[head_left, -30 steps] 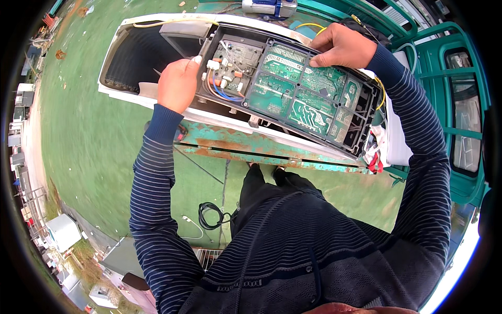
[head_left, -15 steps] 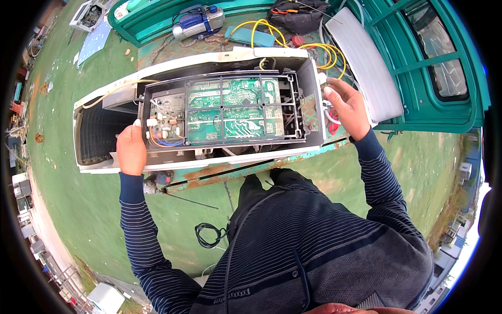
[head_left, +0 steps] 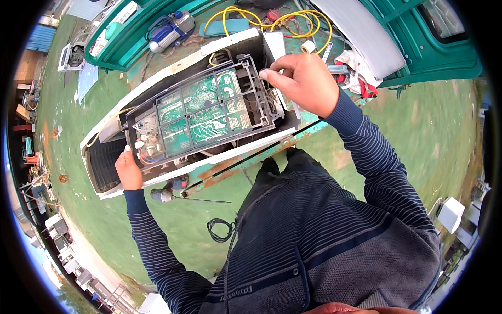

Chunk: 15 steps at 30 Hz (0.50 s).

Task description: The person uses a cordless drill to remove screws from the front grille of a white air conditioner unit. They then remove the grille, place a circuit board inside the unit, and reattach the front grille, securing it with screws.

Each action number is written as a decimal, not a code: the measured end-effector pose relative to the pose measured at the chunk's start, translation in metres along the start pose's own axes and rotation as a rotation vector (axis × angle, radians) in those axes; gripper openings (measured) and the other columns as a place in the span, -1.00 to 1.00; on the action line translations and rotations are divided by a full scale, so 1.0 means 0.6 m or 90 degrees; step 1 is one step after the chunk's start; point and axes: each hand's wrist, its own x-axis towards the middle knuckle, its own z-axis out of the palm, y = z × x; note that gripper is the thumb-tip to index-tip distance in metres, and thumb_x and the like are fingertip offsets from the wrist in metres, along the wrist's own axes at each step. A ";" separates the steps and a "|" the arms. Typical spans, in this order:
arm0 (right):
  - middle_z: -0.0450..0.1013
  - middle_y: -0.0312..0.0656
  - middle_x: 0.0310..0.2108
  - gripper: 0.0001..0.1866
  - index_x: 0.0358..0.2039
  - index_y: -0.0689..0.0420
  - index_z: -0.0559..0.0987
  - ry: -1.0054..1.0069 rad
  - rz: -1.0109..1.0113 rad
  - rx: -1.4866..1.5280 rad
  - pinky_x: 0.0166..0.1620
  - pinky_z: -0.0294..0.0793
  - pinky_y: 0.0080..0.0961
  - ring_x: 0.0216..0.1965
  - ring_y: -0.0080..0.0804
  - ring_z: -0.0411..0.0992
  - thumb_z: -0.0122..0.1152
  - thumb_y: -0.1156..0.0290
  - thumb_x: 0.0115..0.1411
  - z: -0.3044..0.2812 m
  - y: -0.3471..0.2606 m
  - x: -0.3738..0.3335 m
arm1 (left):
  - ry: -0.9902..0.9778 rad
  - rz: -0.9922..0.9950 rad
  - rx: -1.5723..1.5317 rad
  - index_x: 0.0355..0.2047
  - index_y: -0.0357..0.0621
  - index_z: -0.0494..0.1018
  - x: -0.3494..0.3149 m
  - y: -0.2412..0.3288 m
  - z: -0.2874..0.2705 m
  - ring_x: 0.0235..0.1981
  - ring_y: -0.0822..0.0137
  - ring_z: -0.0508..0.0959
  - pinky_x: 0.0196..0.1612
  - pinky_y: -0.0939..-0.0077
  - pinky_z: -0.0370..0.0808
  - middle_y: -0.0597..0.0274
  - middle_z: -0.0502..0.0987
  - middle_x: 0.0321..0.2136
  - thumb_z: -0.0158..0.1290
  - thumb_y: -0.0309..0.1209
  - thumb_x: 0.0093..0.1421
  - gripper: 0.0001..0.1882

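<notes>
A long white air conditioner casing (head_left: 230, 153) lies with its inside facing up. In it sits a black plastic frame (head_left: 186, 120) over a green circuit board (head_left: 204, 100). My left hand (head_left: 128, 170) grips the casing's near edge at the left, thumb on top and fingers hidden below. My right hand (head_left: 308, 86) is above the casing's right end, beside the frame's far right corner. Its fingers are curled toward the thumb, and what they hold, if anything, is hidden. White connectors with coloured wires (head_left: 146, 146) lie near my left thumb.
The casing rests on a worn green truck bed (head_left: 209, 175). Behind it are a blue-and-silver pump (head_left: 171, 32), a yellow hose (head_left: 319, 26) and a roll of white tape (head_left: 308, 47). A power drill (head_left: 170, 191) lies near the bed's front edge.
My right hand has moved left from the casing's right end to above the frame's corner. The view has shifted, and the casing appears more tilted. My left hand keeps hold near the left end.
</notes>
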 end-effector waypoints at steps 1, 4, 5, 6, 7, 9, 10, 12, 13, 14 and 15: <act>0.50 0.06 -0.59 -0.56 -0.49 0.25 0.66 -0.066 -0.028 -0.088 -0.33 0.51 -0.16 -0.46 0.01 0.53 0.27 0.05 0.11 0.003 -0.009 0.014 | 0.002 0.004 -0.004 -0.37 -0.36 0.54 -0.001 0.004 0.005 -0.52 0.58 0.44 -0.43 0.58 0.38 0.29 0.58 -0.53 -0.17 -0.23 0.45 -0.54; 0.46 0.11 -0.62 -0.45 -0.58 0.33 0.58 -0.163 -0.073 -0.214 -0.33 0.51 -0.16 -0.48 0.06 0.52 0.34 -0.02 0.07 0.024 -0.024 0.046 | 0.017 0.010 -0.019 -0.42 -0.35 0.53 -0.005 0.018 0.010 -0.53 0.58 0.41 -0.44 0.57 0.36 0.28 0.57 -0.55 -0.17 -0.23 0.45 -0.54; 0.47 0.12 -0.61 -0.44 -0.59 0.34 0.57 -0.168 -0.072 -0.215 -0.32 0.51 -0.15 -0.46 0.08 0.52 0.34 -0.03 0.06 0.024 -0.025 0.053 | 0.019 0.009 -0.024 -0.42 -0.35 0.52 -0.004 0.020 0.013 -0.53 0.58 0.40 -0.44 0.57 0.36 0.29 0.57 -0.55 -0.17 -0.23 0.44 -0.54; 0.47 0.13 -0.60 -0.43 -0.60 0.34 0.56 -0.173 -0.071 -0.216 -0.31 0.51 -0.15 -0.45 0.09 0.52 0.35 -0.03 0.06 0.022 -0.026 0.060 | 0.020 0.009 -0.029 -0.43 -0.36 0.52 -0.003 0.021 0.016 -0.53 0.58 0.40 -0.44 0.56 0.35 0.29 0.56 -0.55 -0.16 -0.23 0.44 -0.54; 0.47 0.14 -0.59 -0.42 -0.60 0.35 0.55 -0.183 -0.073 -0.218 -0.30 0.51 -0.14 -0.43 0.10 0.52 0.35 -0.04 0.05 0.022 -0.029 0.063 | 0.019 0.010 -0.009 -0.42 -0.37 0.52 -0.003 0.010 0.010 -0.53 0.58 0.40 -0.43 0.56 0.35 0.29 0.57 -0.54 -0.16 -0.24 0.44 -0.54; 0.47 0.14 -0.58 -0.45 -0.58 0.35 0.55 -0.179 -0.076 -0.210 -0.28 0.51 -0.14 -0.41 0.10 0.52 0.35 -0.01 0.05 0.024 -0.034 0.063 | 0.020 0.017 0.033 -0.41 -0.38 0.52 0.005 -0.015 -0.008 -0.52 0.57 0.40 -0.42 0.55 0.35 0.29 0.57 -0.54 -0.16 -0.25 0.44 -0.55; 0.47 0.14 -0.57 -0.46 -0.56 0.35 0.55 -0.174 -0.072 -0.207 -0.27 0.51 -0.13 -0.41 0.10 0.52 0.35 0.00 0.06 0.024 -0.030 0.061 | 0.015 0.018 0.018 -0.40 -0.39 0.52 0.005 -0.012 -0.003 -0.52 0.57 0.40 -0.42 0.55 0.36 0.29 0.57 -0.53 -0.16 -0.25 0.44 -0.55; 0.48 0.16 -0.53 -0.51 -0.53 0.36 0.55 -0.131 -0.071 -0.198 -0.24 0.51 -0.13 -0.38 0.10 0.52 0.31 0.07 0.08 0.036 -0.010 0.057 | 0.004 0.021 -0.011 -0.38 -0.40 0.52 0.005 -0.003 0.005 -0.51 0.57 0.41 -0.41 0.55 0.36 0.30 0.57 -0.53 -0.16 -0.25 0.44 -0.55; 0.49 0.17 -0.52 -0.52 -0.52 0.36 0.55 -0.123 -0.068 -0.196 -0.23 0.51 -0.13 -0.38 0.10 0.52 0.30 0.09 0.08 0.041 -0.010 0.055 | 0.006 0.021 -0.030 -0.37 -0.40 0.53 0.006 -0.006 0.005 -0.51 0.57 0.42 -0.40 0.55 0.37 0.29 0.57 -0.52 -0.16 -0.25 0.44 -0.55; 0.49 0.18 -0.51 -0.54 -0.52 0.36 0.55 -0.115 -0.065 -0.194 -0.22 0.51 -0.13 -0.37 0.10 0.52 0.29 0.10 0.09 0.043 -0.011 0.055 | 0.003 0.022 -0.030 -0.37 -0.40 0.53 0.006 -0.008 0.005 -0.50 0.57 0.42 -0.40 0.55 0.38 0.29 0.57 -0.52 -0.16 -0.24 0.44 -0.55; 0.49 0.18 -0.52 -0.55 -0.53 0.36 0.56 -0.116 -0.050 -0.190 -0.23 0.52 -0.12 -0.38 0.12 0.52 0.26 0.11 0.06 0.042 -0.012 0.056 | 0.000 0.023 -0.030 -0.36 -0.40 0.53 0.007 -0.010 0.004 -0.50 0.57 0.43 -0.40 0.55 0.38 0.29 0.58 -0.52 -0.16 -0.24 0.44 -0.55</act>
